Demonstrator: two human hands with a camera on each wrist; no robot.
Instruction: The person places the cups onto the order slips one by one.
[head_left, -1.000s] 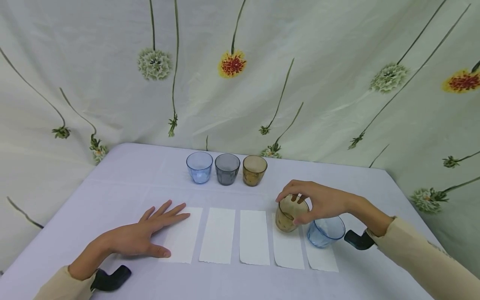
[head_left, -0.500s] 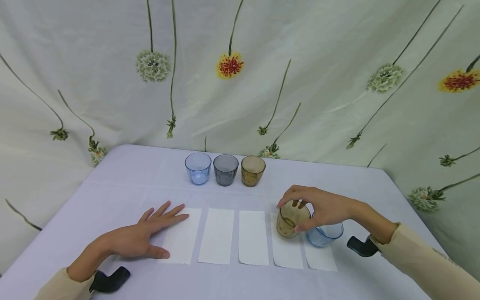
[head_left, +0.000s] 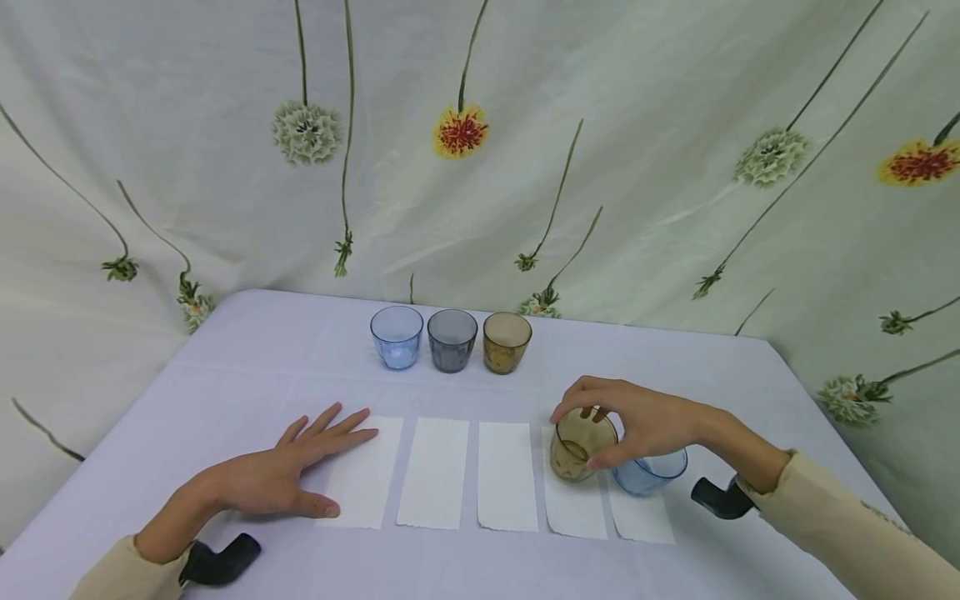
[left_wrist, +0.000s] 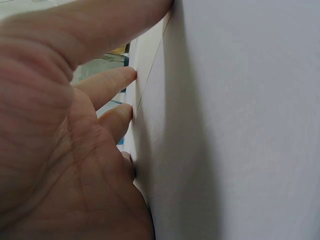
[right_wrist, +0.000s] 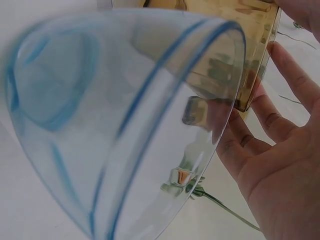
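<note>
My right hand (head_left: 652,415) grips an amber glass (head_left: 576,450) from above, thumb on the near side of its rim and fingers over the far side. The glass is upright over the fourth of several white paper strips (head_left: 573,515). A light blue glass (head_left: 647,479) stands beside it on the rightmost strip (head_left: 647,521), partly behind the hand; in the right wrist view this blue glass (right_wrist: 55,145) fills the foreground. My left hand (head_left: 281,477) lies with spread fingers on the table, fingertips on the leftmost strip (head_left: 371,479).
At the back of the white-covered table (head_left: 247,367) a blue glass (head_left: 397,342), a grey glass (head_left: 452,346) and another amber glass (head_left: 507,348) stand in a row. Between the hands lie two more strips, the second (head_left: 433,475) and third (head_left: 507,479). A flower-print cloth (head_left: 645,167) hangs behind.
My right hand has brought the amber glass a little nearer to me on the fourth strip, then slightly left. The left hand has stayed in place.
</note>
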